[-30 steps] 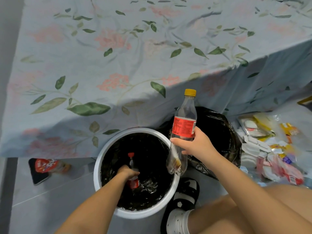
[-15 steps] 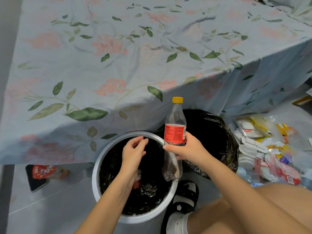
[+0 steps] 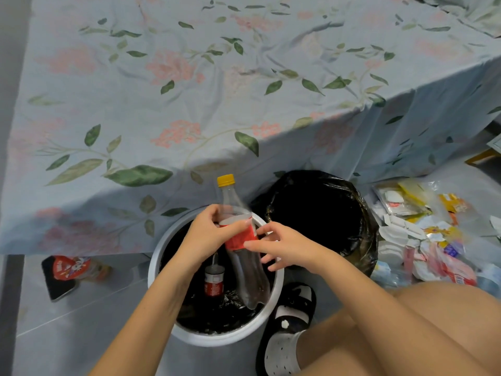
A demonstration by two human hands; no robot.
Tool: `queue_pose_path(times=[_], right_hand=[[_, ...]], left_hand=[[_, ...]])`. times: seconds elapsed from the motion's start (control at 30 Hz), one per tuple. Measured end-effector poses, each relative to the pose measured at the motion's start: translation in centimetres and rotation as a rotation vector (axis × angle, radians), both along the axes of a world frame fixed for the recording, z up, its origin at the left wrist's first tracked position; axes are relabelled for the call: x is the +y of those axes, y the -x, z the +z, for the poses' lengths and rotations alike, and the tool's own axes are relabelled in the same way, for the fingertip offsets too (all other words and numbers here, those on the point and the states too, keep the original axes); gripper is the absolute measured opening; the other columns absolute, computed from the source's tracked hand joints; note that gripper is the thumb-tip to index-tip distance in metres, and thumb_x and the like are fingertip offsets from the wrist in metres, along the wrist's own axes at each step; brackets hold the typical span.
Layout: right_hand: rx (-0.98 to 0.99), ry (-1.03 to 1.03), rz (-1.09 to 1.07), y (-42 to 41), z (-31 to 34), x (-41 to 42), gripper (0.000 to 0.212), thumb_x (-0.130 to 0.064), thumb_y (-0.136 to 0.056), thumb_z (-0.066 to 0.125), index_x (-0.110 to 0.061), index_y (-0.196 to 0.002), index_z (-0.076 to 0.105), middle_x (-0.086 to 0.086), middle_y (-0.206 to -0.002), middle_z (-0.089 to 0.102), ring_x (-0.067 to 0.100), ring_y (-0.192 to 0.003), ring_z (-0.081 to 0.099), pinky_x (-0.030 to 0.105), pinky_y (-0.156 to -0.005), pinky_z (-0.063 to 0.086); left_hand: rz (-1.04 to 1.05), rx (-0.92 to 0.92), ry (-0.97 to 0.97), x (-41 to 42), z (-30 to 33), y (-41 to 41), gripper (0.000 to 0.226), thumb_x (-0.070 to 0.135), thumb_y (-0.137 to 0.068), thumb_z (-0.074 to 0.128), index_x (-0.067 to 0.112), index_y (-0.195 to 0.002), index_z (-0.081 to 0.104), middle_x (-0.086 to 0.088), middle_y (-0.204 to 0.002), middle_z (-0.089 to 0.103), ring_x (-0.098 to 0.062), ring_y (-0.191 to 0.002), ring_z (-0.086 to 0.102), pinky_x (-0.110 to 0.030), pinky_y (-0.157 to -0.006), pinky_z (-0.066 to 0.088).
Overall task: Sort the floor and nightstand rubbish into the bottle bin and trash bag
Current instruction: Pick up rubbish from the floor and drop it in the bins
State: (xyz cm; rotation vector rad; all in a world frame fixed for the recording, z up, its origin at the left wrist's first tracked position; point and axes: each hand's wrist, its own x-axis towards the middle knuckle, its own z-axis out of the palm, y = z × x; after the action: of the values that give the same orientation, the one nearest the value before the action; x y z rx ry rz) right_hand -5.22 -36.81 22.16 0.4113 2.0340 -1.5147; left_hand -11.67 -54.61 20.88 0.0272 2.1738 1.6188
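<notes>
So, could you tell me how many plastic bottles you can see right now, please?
3. The yellow-capped bottle is held by the left hand over the white bin; a small bottle stands inside it; a third bottle lies on the floor. The wrapper pile may hide more.

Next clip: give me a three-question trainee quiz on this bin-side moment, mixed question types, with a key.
1. True or false: the left hand grips the clear plastic bottle with the yellow cap and red label.
2. What lies inside the round white bin lined with black plastic?
3. The black trash bag stands: A) to the bin's right, B) to its left, C) inside it.

Key
1. True; the right hand touches the label too.
2. A small red-labelled bottle.
3. A
</notes>
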Motion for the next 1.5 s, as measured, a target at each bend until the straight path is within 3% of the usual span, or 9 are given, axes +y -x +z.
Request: queue_pose_path(times=[0.13, 0.33, 0.5, 0.67, 0.87, 1.0, 1.33, 1.43, 1.5], right_hand=[[-0.042, -0.117, 0.023, -0.2, -0.4, 1.1, 0.053, -0.043, -0.083, 0.067, -0.02, -0.128, 0.049, 0.001, -0.115, 0.058, 0.017, -0.095, 0.066, 0.034, -0.08, 0.06], [-0.019, -0.149, 0.051, -0.4, -1.1, 1.5, 0.066, -0.035, -0.079, 0.074, -0.023, -0.134, 0.038, 0.001, -0.103, 0.065, 0.01, -0.081, 0.064, 0.029, -0.072, 0.058], [-0.018, -0.167, 0.039, -0.5, -1.0, 1.5, 0.048, -0.032, -0.085, 0.068, -0.018, -0.124, 0.043, -0.001, -0.088, 0.061, 0.011, -0.078, 0.062, 0.028, -0.07, 0.057], [-0.023, -0.204, 0.022, -0.8, -0.8, 1.8, 0.04, -0.031, -0.087, 0.065, -0.016, -0.118, 0.045, 0.006, -0.099, 0.062, 0.015, -0.081, 0.062, 0.035, -0.075, 0.058], [0.019, -0.207, -0.045, -0.3, 0.4, 3.6, 0.028, -0.021, -0.088, 0.062, -0.013, -0.113, 0.053, 0.002, -0.093, 0.06, 0.017, -0.077, 0.06, 0.033, -0.068, 0.055], [0.125, -0.247, -0.125, 0.1, 3.5, 8.2, 0.024, -0.018, -0.091, 0.058, -0.011, -0.114, 0.057, 0.0, -0.089, 0.06, 0.017, -0.077, 0.062, 0.028, -0.067, 0.056], [0.116, -0.346, -0.639, -8.4, 2.6, 27.7, 0.013, -0.006, -0.092, 0.052, -0.01, -0.101, 0.06, 0.006, -0.086, 0.062, 0.017, -0.065, 0.056, 0.027, -0.059, 0.046], [0.028, -0.332, -0.822, -12.5, -1.4, 31.3, 0.013, -0.004, -0.091, 0.053, -0.014, -0.091, 0.062, 0.006, -0.082, 0.057, 0.014, -0.066, 0.053, 0.025, -0.056, 0.045], [-0.038, -0.3, -0.986, -14.1, -3.9, 33.0, 0.013, -0.005, -0.089, 0.054, -0.012, -0.091, 0.064, 0.006, -0.08, 0.053, 0.015, -0.067, 0.048, 0.024, -0.054, 0.044]], left_hand=[[0.026, 0.011, 0.221, -1.8, -3.2, 0.8, 0.076, 0.057, -0.043, 0.083, 0.02, -0.106, 0.061, 0.007, -0.106, 0.068, -0.013, -0.099, 0.065, -0.032, -0.086, 0.052], [-0.106, -0.022, 0.552, -1.2, -8.6, 1.6, 0.073, 0.042, -0.06, 0.087, 0.013, -0.119, 0.056, -0.001, -0.114, 0.062, -0.022, -0.108, 0.061, -0.026, -0.079, 0.045], [-0.234, -0.082, 0.665, 0.7, -13.1, 1.9, 0.081, 0.049, -0.057, 0.085, 0.014, -0.123, 0.054, -0.005, -0.12, 0.063, -0.023, -0.112, 0.06, -0.03, -0.088, 0.05], [-0.249, -0.12, 0.748, 1.9, -15.8, 1.6, 0.084, 0.048, -0.07, 0.079, 0.005, -0.133, 0.043, -0.011, -0.13, 0.056, -0.027, -0.12, 0.055, -0.03, -0.093, 0.046], [-0.543, -0.027, 0.906, 2.7, -13.2, 3.1, 0.051, 0.053, -0.082, 0.065, 0.009, -0.108, 0.066, -0.01, -0.111, 0.069, -0.025, -0.102, 0.065, -0.025, -0.077, 0.049], [-0.65, 0.203, 1.119, 4.3, -6.1, 4.0, 0.037, 0.054, -0.082, 0.056, 0.019, -0.089, 0.063, -0.003, -0.105, 0.068, -0.025, -0.101, 0.065, -0.03, -0.078, 0.051], [-0.774, 0.549, 0.44, 23.1, 5.0, 0.0, 0.021, 0.036, -0.085, 0.064, 0.025, -0.101, 0.071, 0.009, -0.094, 0.071, -0.01, -0.09, 0.065, -0.03, -0.085, 0.052], [-0.864, 0.434, 0.312, 29.4, 3.8, -2.5, 0.016, 0.03, -0.086, 0.064, 0.022, -0.098, 0.072, 0.009, -0.091, 0.071, -0.007, -0.086, 0.064, -0.023, -0.083, 0.05], [-0.883, 0.215, 0.209, 32.6, 1.5, -4.6, 0.009, 0.026, -0.087, 0.064, 0.022, -0.093, 0.07, 0.009, -0.083, 0.068, -0.008, -0.081, 0.063, -0.026, -0.078, 0.05]])
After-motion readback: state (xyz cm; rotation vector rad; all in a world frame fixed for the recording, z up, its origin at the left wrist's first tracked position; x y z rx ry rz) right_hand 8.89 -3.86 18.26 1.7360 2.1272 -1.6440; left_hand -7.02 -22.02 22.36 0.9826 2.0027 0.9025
